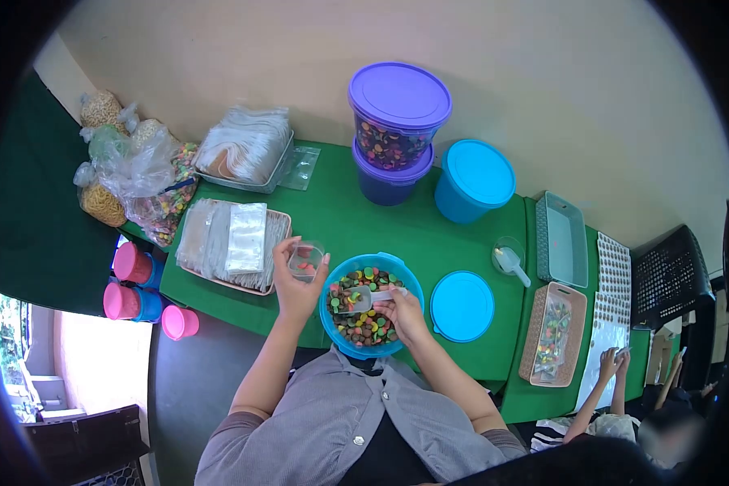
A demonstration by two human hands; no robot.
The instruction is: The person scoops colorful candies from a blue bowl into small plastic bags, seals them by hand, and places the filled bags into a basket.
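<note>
A blue tub [409, 279] full of multicoloured candies stands at the near edge of the green table [381, 227]. My right hand [403, 312] is over the tub, holding a clear plastic scoop [356, 298] that lies in the candies. My left hand [294, 283] holds a small clear cup [305, 261] just left of the tub's rim; a few candies sit inside it. The tub's blue lid [462, 306] lies flat to the right.
Stacked purple-lidded tubs [398, 130] and a blue-lidded tub [474, 180] stand at the back. Trays of clear pouches [235, 239] lie left, beside bags of snacks [138, 174]. Baskets [552, 332] sit right, where another person's hands [611, 363] rest on a sheet. Pink-lidded jars [134, 279] stand below left.
</note>
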